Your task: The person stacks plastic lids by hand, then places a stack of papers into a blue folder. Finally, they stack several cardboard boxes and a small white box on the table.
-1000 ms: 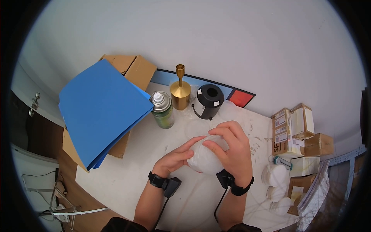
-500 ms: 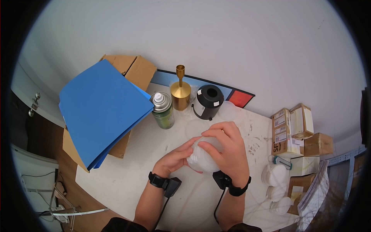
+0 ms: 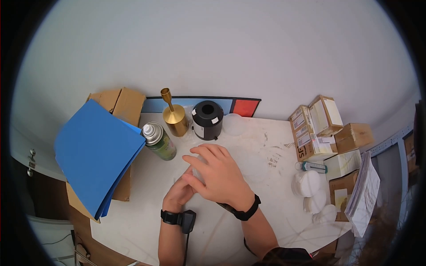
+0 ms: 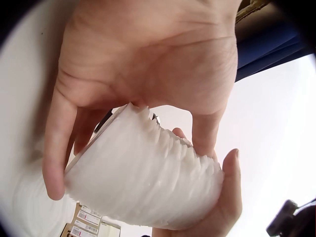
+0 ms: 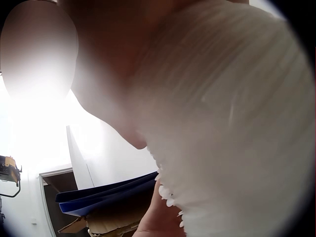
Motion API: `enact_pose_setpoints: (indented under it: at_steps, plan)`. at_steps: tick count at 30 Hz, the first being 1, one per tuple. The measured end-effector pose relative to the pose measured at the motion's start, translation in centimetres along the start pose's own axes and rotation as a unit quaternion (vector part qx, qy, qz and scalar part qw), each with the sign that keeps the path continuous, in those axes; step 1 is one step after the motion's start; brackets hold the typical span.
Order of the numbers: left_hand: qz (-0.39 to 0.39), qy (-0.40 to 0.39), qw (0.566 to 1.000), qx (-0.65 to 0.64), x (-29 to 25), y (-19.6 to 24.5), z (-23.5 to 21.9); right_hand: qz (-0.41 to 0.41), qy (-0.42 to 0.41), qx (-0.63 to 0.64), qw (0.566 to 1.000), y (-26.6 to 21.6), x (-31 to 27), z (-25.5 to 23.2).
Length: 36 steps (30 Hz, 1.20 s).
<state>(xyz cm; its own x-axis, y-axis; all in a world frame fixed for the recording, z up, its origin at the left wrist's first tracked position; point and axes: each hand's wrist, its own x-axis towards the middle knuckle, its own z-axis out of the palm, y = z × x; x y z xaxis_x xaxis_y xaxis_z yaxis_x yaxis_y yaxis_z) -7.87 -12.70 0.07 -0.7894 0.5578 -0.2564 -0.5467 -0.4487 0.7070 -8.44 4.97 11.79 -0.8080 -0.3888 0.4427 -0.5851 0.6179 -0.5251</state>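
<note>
Between both hands is a stack of thin white layers [image 4: 143, 173] with a ruffled edge, mostly hidden in the head view. My left hand [image 3: 178, 194] grips it from the left; in the left wrist view its thumb and fingers span the stack's two ends. My right hand [image 3: 222, 175] curls over the top, back of the hand up. In the left wrist view the right fingers [image 4: 231, 187] wrap the lower right side. The right wrist view shows the white stack large and blurred, close to the camera.
Behind the hands stand a spray can [image 3: 160, 144], a brass candlestick [image 3: 175, 122] and a black cylinder [image 3: 207, 122]. At left, a blue folder [image 3: 100, 150] covers a cardboard box [image 3: 126, 104]. White round stacks [image 3: 306, 183] and parcels [image 3: 306, 133] line the table's right side.
The head view has swung right, so the scene sits further left. My right hand has turned over the white stack and now hides most of it; both hands still hold it.
</note>
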Motion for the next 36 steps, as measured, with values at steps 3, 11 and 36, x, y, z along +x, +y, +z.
enact_pose_setpoints:
  at_steps: [3, 11, 36]
  plan:
    - [0.006, -0.001, 1.000, 0.011, -0.2, 0.4, 0.1, 0.000, -0.016, 0.025, 1.000, -0.3, 0.0, -0.8]
    - [0.063, -0.102, 0.993, -0.021, -0.4, 0.5, -0.8, 0.081, 0.210, 0.057, 0.973, 2.8, -0.8, -6.2]
    - [0.092, -0.056, 0.991, -0.079, 0.4, 0.8, -0.2, 0.293, 0.128, 0.253, 0.913, 10.8, -3.9, -5.9]
